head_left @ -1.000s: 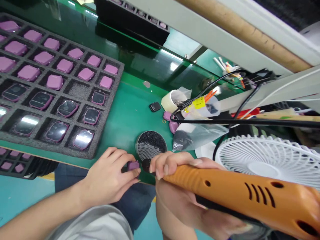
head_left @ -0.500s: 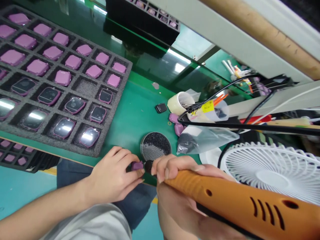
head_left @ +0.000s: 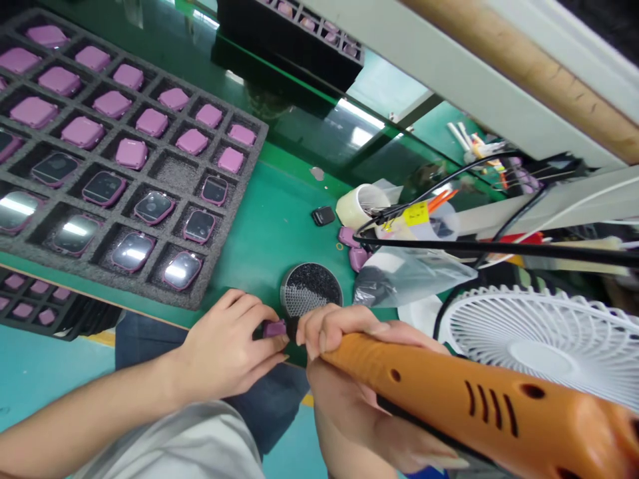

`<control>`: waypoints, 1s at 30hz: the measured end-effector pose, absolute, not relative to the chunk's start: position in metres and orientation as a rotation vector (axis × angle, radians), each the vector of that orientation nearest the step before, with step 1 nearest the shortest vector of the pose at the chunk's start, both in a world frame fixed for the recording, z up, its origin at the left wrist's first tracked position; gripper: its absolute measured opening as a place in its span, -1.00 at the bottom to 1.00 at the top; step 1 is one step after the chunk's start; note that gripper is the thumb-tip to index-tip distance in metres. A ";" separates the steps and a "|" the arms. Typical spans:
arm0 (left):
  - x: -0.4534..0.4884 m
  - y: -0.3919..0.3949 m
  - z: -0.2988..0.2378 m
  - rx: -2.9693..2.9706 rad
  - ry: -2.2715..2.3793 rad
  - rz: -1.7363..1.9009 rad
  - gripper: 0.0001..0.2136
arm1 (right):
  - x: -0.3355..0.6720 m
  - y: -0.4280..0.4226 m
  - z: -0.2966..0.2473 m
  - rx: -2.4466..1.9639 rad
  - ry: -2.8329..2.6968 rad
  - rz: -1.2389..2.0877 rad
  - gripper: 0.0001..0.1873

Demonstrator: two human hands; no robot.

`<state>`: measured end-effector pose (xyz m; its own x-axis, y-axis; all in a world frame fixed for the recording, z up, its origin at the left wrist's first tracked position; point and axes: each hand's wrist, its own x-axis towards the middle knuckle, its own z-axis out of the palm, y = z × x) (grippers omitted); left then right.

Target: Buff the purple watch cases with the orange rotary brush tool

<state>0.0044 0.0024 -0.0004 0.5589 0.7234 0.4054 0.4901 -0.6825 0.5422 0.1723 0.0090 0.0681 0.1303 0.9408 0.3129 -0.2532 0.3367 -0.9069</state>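
Observation:
My left hand [head_left: 239, 342] is closed around a small purple watch case [head_left: 274, 328], holding it at the table's front edge. From the right, my right hand [head_left: 349, 372] grips an orange electric screwdriver [head_left: 449, 382] that lies nearly level across the lower right. Its dark tip end is close to the watch case; my fingers partly cover it, and I cannot tell whether it touches. Just behind both hands stands a round dish [head_left: 310, 291] with a perforated metal top and tiny dark pieces, probably screws, on it.
A grey foam tray [head_left: 172, 171] of purple watch cases fills the left. Behind the dish are a black watch-like piece [head_left: 323, 215], loose purple cases [head_left: 358, 258], a white cup [head_left: 360, 204] and a plastic bag [head_left: 414, 273]. A white fan [head_left: 539, 352] stands right, under black cables.
The electric screwdriver and my right hand have shifted slightly left, closer to the watch case. My left hand keeps its hold almost unmoved. The view has shifted a little.

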 end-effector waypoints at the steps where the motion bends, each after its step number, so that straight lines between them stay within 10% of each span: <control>1: 0.004 0.003 0.000 2.434 0.984 0.869 -0.86 | 0.173 0.010 0.067 -0.783 -1.077 1.007 -0.40; 9: -0.008 0.003 0.006 2.495 0.835 0.648 -0.58 | 0.211 0.017 0.065 -0.821 -1.052 0.771 -0.22; 30: 0.002 0.001 0.003 2.478 1.040 0.869 -0.86 | 0.217 0.009 0.054 -0.887 -0.989 0.732 -0.35</control>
<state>0.0020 0.0013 0.0032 0.5510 0.7259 0.4117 0.5341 -0.6858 0.4944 0.2170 0.0085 0.0538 0.3773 0.8427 0.3840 -0.1215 0.4562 -0.8816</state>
